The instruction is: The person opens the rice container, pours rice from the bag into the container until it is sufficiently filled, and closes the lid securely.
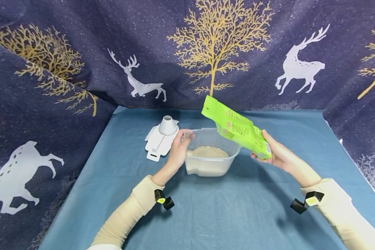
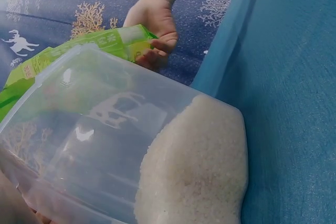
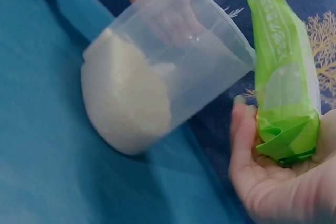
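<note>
A translucent plastic container [image 1: 210,166] stands on the table with pale, rice-like grains [image 1: 209,151] in its lower part. My left hand [image 1: 178,151] grips its left side near the rim, thumb over the edge. Tilted above the container's right side is a bright green bag [image 1: 242,130], its upper end pointing up and left. My right hand [image 1: 276,152] holds the bag by its lower end; in the right wrist view the fingers [image 3: 244,135] curl around the crumpled bottom [image 3: 286,135]. No grains are seen falling from the bag.
A white lid-like piece [image 1: 160,142] with a cone-shaped spout [image 1: 167,125] lies left of the container. Blue cloth [image 1: 212,208] covers the table. Behind it hangs a dark blue backdrop [image 1: 247,80] printed with deer and golden trees.
</note>
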`<state>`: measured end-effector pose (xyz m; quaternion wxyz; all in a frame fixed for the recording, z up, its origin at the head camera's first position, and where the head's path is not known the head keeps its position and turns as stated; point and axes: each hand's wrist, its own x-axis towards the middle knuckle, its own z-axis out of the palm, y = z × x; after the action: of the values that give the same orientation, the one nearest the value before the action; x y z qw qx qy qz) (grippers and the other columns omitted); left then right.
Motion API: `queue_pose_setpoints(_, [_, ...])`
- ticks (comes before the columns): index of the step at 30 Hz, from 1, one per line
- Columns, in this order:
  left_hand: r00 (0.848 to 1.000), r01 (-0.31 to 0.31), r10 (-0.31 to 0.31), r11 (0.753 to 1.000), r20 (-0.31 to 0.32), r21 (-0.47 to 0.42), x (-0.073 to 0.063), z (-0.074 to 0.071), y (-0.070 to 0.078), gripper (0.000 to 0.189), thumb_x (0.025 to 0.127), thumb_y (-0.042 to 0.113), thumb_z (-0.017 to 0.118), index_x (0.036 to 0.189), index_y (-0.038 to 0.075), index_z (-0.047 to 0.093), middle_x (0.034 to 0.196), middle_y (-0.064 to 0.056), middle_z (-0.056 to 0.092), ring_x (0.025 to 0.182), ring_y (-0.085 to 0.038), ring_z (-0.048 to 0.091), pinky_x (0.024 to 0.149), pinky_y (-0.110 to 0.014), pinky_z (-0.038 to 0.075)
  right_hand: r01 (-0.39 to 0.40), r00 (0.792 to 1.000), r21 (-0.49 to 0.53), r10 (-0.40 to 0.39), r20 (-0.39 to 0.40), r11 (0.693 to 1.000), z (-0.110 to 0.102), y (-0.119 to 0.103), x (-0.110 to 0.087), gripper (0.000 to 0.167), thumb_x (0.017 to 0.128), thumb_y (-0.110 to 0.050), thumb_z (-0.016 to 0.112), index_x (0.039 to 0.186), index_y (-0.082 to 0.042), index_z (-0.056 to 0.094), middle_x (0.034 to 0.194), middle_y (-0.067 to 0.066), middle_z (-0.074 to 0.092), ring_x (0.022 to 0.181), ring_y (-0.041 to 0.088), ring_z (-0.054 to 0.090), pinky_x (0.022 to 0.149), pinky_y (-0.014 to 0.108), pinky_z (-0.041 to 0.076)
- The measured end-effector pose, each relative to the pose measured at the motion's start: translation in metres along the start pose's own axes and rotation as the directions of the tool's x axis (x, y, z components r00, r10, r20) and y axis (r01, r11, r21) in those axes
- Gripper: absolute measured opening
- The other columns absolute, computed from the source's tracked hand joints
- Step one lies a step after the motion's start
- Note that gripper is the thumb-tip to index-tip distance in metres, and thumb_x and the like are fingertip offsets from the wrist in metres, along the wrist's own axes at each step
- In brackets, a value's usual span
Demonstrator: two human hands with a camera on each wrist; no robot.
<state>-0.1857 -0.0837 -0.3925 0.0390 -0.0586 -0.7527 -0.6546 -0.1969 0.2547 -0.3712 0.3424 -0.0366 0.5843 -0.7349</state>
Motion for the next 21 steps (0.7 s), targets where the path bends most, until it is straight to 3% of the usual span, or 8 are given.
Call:
queue_pose_setpoints(4, [1.0, 0.003, -0.003, 1.0, -0.005, -0.004, 0.0, 0.0, 0.001, 0.031, 0.095, 0.003, 0.039, 0.122, -0.002, 0.054, 0.117, -0.025, 0.064, 0.119, -0.035, 0.059, 0.104, -0.047, 0.041, -0.033, 0.989, 0.288, -0.01, 0.147, 0.957, -0.003, 0.011, 0.006, 0.056, 0.1, -0.053, 0.021, 0.107, -0.018, 0.065, 0.096, 0.004, 0.068, 0.086, 0.015, 0.067, 0.076, 0.022, 0.054])
queue_pose_setpoints(7, [1.0, 0.007, -0.007, 1.0, -0.008, -0.013, 0.0, 0.001, 0.001, 0.031, 0.094, 0.003, 0.04, 0.122, -0.003, 0.054, 0.117, -0.026, 0.064, 0.119, -0.036, 0.059, 0.105, -0.047, 0.041, -0.049, 0.985, 0.413, -0.025, 0.17, 0.91, -0.004, 0.018, 0.01, 0.055, 0.099, -0.053, 0.025, 0.107, -0.015, 0.064, 0.099, 0.006, 0.067, 0.089, 0.016, 0.066, 0.08, 0.024, 0.054])
queue_pose_setpoints(16, [1.0, 0.006, -0.006, 1.0, -0.002, -0.015, 0.0, 0.001, 0.001, 0.032, 0.095, 0.003, 0.039, 0.122, -0.003, 0.053, 0.117, -0.025, 0.064, 0.118, -0.035, 0.058, 0.104, -0.047, 0.041, 0.054, 0.986, 0.471, -0.122, 0.117, 0.881, -0.006, 0.027, 0.017, 0.049, 0.099, -0.051, 0.025, 0.109, -0.021, 0.063, 0.101, 0.004, 0.069, 0.091, 0.016, 0.067, 0.082, 0.024, 0.054])
queue_pose_setpoints(21, [1.0, 0.009, -0.009, 1.0, -0.001, -0.028, 0.0, 0.0, 0.0, 0.032, 0.094, 0.003, 0.039, 0.123, -0.002, 0.053, 0.117, -0.026, 0.063, 0.118, -0.036, 0.058, 0.104, -0.048, 0.04, 0.079, 0.988, 0.546, -0.138, 0.066, 0.834, -0.008, 0.03, 0.019, 0.038, 0.1, -0.046, 0.034, 0.113, -0.021, 0.059, 0.107, 0.005, 0.068, 0.098, 0.02, 0.067, 0.087, 0.027, 0.054])
